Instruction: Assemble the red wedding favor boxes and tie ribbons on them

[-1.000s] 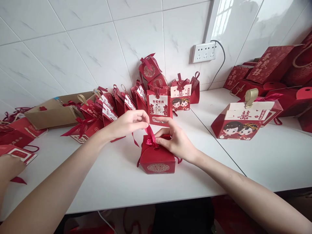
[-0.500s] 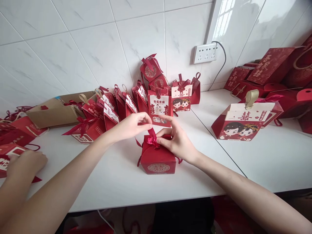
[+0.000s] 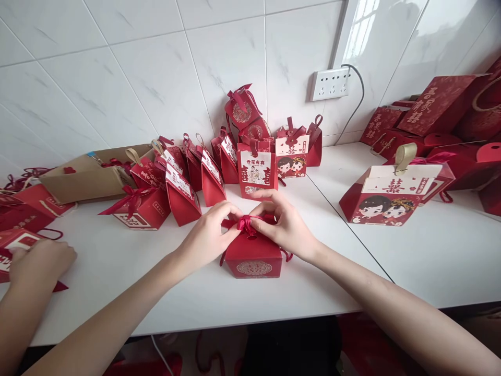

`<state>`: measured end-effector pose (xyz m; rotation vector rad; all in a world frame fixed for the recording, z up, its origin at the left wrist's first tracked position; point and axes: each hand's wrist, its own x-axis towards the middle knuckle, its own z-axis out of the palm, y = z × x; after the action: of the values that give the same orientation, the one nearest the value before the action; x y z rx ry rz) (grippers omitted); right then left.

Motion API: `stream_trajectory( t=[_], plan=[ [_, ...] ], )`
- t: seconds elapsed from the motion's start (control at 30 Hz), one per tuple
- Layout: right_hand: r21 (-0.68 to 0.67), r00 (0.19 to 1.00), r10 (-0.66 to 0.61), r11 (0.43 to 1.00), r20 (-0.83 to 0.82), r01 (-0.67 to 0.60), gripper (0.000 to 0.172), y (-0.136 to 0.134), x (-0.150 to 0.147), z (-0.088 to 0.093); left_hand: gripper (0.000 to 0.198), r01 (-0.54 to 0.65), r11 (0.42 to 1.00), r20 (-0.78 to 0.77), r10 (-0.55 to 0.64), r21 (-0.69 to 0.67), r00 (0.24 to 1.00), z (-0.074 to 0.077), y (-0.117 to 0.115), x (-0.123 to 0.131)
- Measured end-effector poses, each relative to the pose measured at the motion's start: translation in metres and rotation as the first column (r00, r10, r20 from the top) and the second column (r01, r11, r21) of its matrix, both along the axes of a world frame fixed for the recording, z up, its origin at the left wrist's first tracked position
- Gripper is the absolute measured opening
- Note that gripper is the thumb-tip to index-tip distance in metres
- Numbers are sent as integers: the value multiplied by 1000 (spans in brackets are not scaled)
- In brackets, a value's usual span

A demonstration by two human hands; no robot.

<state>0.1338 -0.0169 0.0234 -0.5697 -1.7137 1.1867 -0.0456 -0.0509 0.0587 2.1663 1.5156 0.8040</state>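
A red gift box (image 3: 253,258) with a round gold emblem on its front stands on the white table (image 3: 313,292) before me. On its lid sits a knotted dark-red ribbon (image 3: 246,225). My left hand (image 3: 213,227) pinches the ribbon from the left, thumb and forefinger at the knot. From the other side, my right hand (image 3: 284,224) grips the same knot between thumb and fingers, its forefinger arched above. Both hands hide part of the lid and the ribbon's ends. Cords hang at the box's sides.
Several red gift boxes (image 3: 182,190) line the tiled wall beside an open cardboard box (image 3: 84,185). At the right stand a cartoon-couple box (image 3: 385,203) and piled red boxes (image 3: 434,115). A co-worker's hand (image 3: 41,261) touches a red box at far left. A power strip (image 3: 331,84) hangs on the wall.
My left hand has come down and closer to the knot; the ribbon end it held raised is now lowered. My right hand stays at the knot. The box has not moved.
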Motion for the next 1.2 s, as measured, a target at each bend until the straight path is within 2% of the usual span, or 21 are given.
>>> stream_trajectory(
  t=[0.13,0.3,0.4,0.47,0.63,0.8,0.9,1.03,1.2],
  plan=[
    [15,1000,2,1000,7,-3,32,-1,1,1,8,-21,998,4,20,63,1000,-1,-9,6],
    [24,999,-28,999,17,28,32,0,2,3,11,-61,995,51,58,77,997,1,-17,12],
    [44,999,-38,998,30,37,32,0,2,2,25,-147,989,155,139,36,978,-1,-19,15],
    [60,998,-39,998,46,36,31,1,2,1,23,-170,985,245,170,-24,954,-5,-18,16],
    [94,994,-42,995,102,33,23,3,3,1,23,-81,974,424,167,-212,890,-11,-12,13],
    [142,991,-43,990,126,25,14,4,4,1,25,24,932,610,217,-361,762,-15,-8,13],
    [168,989,-46,986,140,22,10,4,5,3,25,61,917,672,242,-395,700,-15,-7,15],
    [204,979,-56,979,197,15,9,3,6,6,24,73,906,687,261,-417,678,-14,-7,17],
    [399,963,-110,917,245,3,19,4,11,10,25,73,912,703,259,-404,662,-15,-5,18]
  ],
)
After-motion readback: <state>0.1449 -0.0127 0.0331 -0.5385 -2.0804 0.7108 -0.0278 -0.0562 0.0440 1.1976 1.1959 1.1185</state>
